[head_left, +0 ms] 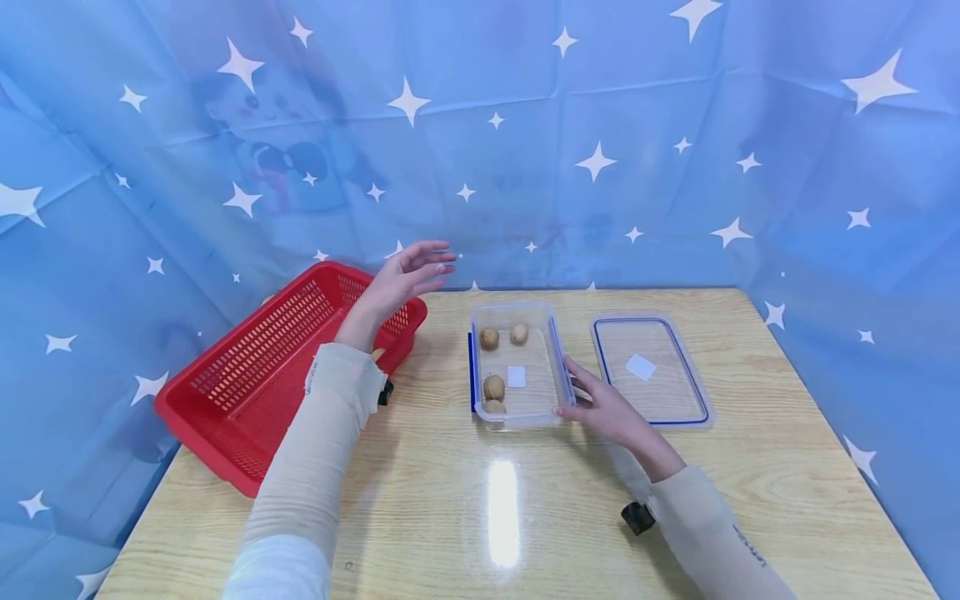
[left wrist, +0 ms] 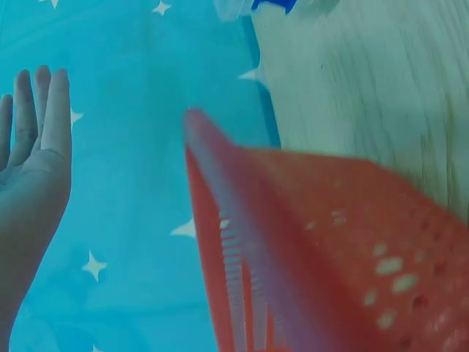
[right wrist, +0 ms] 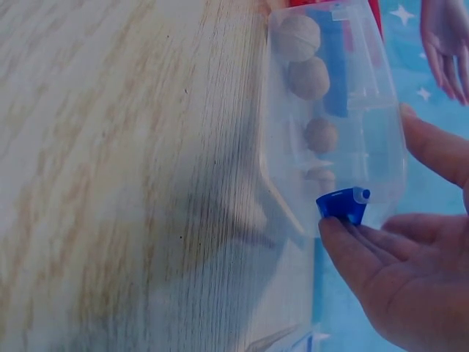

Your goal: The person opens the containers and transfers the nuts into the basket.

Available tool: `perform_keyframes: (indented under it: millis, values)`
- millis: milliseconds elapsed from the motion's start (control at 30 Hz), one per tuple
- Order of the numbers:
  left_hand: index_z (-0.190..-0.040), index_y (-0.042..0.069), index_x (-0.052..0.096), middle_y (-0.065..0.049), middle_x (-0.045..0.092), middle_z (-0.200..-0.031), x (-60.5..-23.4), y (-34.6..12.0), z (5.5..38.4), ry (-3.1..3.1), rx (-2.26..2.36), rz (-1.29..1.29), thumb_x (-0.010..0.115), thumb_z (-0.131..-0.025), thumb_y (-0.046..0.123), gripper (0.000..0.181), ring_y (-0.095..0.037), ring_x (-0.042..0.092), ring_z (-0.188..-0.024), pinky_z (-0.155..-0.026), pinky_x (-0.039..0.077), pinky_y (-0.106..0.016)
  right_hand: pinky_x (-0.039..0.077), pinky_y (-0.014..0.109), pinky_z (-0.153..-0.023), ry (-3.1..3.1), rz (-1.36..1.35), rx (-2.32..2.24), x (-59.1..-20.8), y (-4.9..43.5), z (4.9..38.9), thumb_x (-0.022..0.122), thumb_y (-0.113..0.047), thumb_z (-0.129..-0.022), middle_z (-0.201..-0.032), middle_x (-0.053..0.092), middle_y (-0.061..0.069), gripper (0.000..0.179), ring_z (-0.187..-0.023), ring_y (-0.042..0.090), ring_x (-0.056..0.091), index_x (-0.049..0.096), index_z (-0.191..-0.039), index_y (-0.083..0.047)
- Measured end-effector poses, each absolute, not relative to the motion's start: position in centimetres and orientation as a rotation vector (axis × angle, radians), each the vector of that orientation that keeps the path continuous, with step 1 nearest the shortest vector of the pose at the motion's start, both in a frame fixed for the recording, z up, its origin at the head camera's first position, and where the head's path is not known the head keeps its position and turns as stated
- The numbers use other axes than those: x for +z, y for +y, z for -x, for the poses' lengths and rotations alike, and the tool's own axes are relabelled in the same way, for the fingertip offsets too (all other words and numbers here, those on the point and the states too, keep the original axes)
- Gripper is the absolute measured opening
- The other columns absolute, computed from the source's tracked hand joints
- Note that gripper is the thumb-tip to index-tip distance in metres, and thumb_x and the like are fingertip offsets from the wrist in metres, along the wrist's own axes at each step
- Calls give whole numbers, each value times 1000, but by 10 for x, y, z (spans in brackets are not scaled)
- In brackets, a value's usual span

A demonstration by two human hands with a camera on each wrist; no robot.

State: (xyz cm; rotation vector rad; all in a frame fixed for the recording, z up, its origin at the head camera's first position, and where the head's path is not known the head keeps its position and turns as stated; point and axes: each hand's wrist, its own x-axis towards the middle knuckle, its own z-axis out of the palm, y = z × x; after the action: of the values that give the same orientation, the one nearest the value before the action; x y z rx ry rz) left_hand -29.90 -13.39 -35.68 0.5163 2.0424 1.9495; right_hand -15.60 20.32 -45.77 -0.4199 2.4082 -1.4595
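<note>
A clear plastic food container (head_left: 531, 421) with blue latches stands at mid table, with several walnuts (head_left: 493, 387) inside, mostly along its left side. My right hand (head_left: 603, 408) grips its right side. In the right wrist view the right fingers (right wrist: 352, 253) are at a blue latch (right wrist: 343, 204), and the thumb (right wrist: 432, 143) lies against the upper wall. My left hand (head_left: 408, 275) is raised over the right end of a red basket (head_left: 217, 450), its fingers extended and holding nothing. In the left wrist view the blurred basket rim (left wrist: 249, 198) stands beside that hand.
The container's lid (head_left: 652, 367), with a blue seal and a white label, lies flat to the right of the container. Blue star-patterned cloth (head_left: 525, 150) hangs behind and at both sides of the wooden table (head_left: 435, 517).
</note>
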Motion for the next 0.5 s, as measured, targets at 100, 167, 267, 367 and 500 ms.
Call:
perform_keyframes:
  millis: [100, 167, 267, 367, 500]
  values:
    - [-145, 10, 46, -16, 49, -149, -362, -124, 300, 2015, 1953, -531, 56, -101, 9, 45, -32, 49, -139, -112, 44, -40, 33, 58, -115, 2411, 417, -1461, -457, 204, 157, 64, -14, -97, -164, 8, 29, 84, -146, 53, 21, 8, -158, 1]
    - [-145, 9, 46, -19, 48, -150, -365, -118, 301, 1987, 1961, -538, 56, -101, 8, 45, -35, 47, -140, -111, 45, -38, 32, 58, -115, 2412, 421, -1467, -458, 204, 157, 64, -13, -97, -164, 8, 29, 84, -146, 53, 21, 8, -158, 1]
    - [-146, 8, 46, -21, 47, -151, -372, -109, 301, 1980, 1940, -535, 56, -101, 8, 46, -34, 48, -139, -110, 47, -35, 32, 57, -115, 2406, 430, -1482, -459, 204, 157, 65, -13, -97, -164, 8, 30, 85, -146, 53, 20, 8, -158, 2]
    - [-145, 7, 46, -19, 49, -149, -380, -102, 301, 1994, 1897, -542, 57, -100, 7, 47, -32, 50, -138, -109, 48, -35, 32, 57, -115, 2400, 434, -1484, -460, 204, 157, 65, -14, -97, -164, 8, 30, 85, -146, 53, 20, 8, -158, 2]
    - [-146, 9, 46, -16, 51, -148, -389, -91, 298, 2048, 1797, -610, 58, -100, 11, 47, -32, 51, -137, -111, 47, -38, 33, 57, -115, 2403, 427, -1484, -460, 204, 156, 66, -16, -96, -163, 9, 30, 86, -146, 53, 22, 9, -158, 2]
